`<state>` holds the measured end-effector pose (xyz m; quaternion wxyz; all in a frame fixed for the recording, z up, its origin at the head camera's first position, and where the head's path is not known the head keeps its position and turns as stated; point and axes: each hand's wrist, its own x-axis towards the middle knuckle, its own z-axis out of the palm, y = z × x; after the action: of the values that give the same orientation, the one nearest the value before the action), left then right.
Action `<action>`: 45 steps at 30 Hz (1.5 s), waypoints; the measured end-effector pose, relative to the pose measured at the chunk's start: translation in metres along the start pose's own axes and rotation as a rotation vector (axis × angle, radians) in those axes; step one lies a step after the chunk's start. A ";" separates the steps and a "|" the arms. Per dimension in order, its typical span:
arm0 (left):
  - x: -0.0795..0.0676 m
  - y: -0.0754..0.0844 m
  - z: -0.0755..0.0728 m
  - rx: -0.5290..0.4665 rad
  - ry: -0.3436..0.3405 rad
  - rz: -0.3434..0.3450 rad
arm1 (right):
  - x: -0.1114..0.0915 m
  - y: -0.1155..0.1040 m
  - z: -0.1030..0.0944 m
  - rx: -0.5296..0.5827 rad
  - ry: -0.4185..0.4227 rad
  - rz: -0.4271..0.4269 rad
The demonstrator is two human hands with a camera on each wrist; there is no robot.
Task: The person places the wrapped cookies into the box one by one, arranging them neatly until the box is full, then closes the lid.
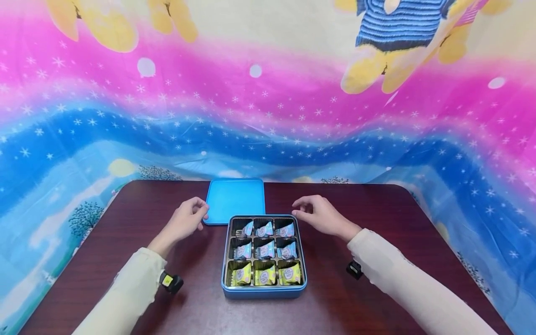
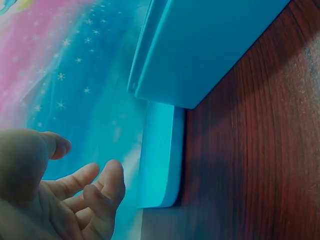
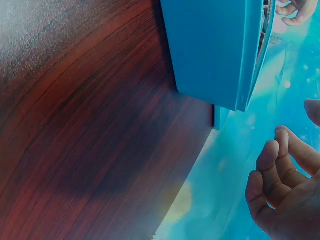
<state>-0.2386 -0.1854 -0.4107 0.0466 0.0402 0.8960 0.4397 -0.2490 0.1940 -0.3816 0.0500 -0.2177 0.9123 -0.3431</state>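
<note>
A blue square tin (image 1: 264,292) stands open on the table, its dark divided tray filled with wrapped sweets. Blue-wrapped sweets (image 1: 265,250) fill the back and middle rows, while yellow-wrapped sweets (image 1: 265,275) lie in the front row. Behind the tin, to its left, the blue lid (image 1: 235,200) lies flat. My left hand (image 1: 190,216) hovers beside the lid's left edge, fingers loosely bent and holding nothing. Past the tin's back right corner is my right hand (image 1: 320,215), also holding nothing, its fingers relaxed. Both wrist views show the tin's side near each bare hand.
The dark red-brown wooden table (image 1: 343,298) has rounded far corners. Behind and around it hangs a colourful cloth (image 1: 268,107) with snowflakes and cartoon figures. A small black device sits on each wrist, the left device (image 1: 170,282) bearing a yellow label.
</note>
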 end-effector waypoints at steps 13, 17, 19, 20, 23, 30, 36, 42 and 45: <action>0.022 -0.006 0.006 0.046 0.030 -0.038 | 0.007 0.014 0.003 0.017 -0.002 0.030; 0.027 -0.009 0.005 0.094 0.051 -0.052 | 0.008 0.015 0.004 0.021 0.000 0.040; 0.030 -0.011 0.005 0.124 0.064 -0.064 | 0.009 0.016 0.005 0.019 -0.002 0.045; 0.031 -0.011 0.006 0.141 0.069 -0.070 | 0.009 0.017 0.005 0.016 -0.004 0.047; 0.034 -0.013 0.006 0.180 0.077 -0.088 | 0.010 0.018 0.007 0.008 -0.011 0.051; 0.044 -0.013 0.008 0.240 0.107 -0.137 | 0.013 0.020 0.008 0.005 -0.013 0.056; 0.050 -0.019 0.009 0.303 0.089 -0.159 | 0.014 0.021 0.010 0.004 -0.022 0.068; 0.052 -0.024 0.013 0.335 0.025 -0.182 | 0.016 0.021 0.016 -0.006 -0.032 0.077; 0.052 -0.024 0.014 0.344 0.014 -0.190 | 0.018 0.020 0.018 -0.012 -0.034 0.076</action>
<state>-0.2897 -0.1832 -0.4403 0.0743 -0.0403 0.9580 0.2741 -0.2677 0.1886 -0.4071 0.0775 -0.1889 0.9210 -0.3317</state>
